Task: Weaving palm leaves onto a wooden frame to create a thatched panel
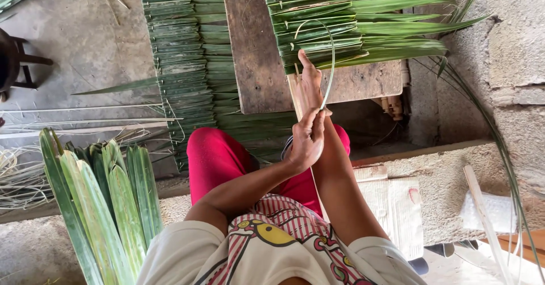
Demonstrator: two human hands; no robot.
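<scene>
This is a rough, home-style thatch-weaving workspace. Rows of folded palm leaves (187,52) cover the bare concrete floor (85,29), a worn wooden desk (255,63) carries more, and unplastered block walls (511,46) stand alongside.

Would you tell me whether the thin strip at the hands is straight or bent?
Bent: the thin strip arcs in a loop from the leaves down to the hands.

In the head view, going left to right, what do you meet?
Dark stool → bundle of loose green leaves → long mat of stitched leaves on the floor → wooden board → hands, left hand below right hand, on a thin green strip → folded leaves on the board → concrete wall.
</scene>
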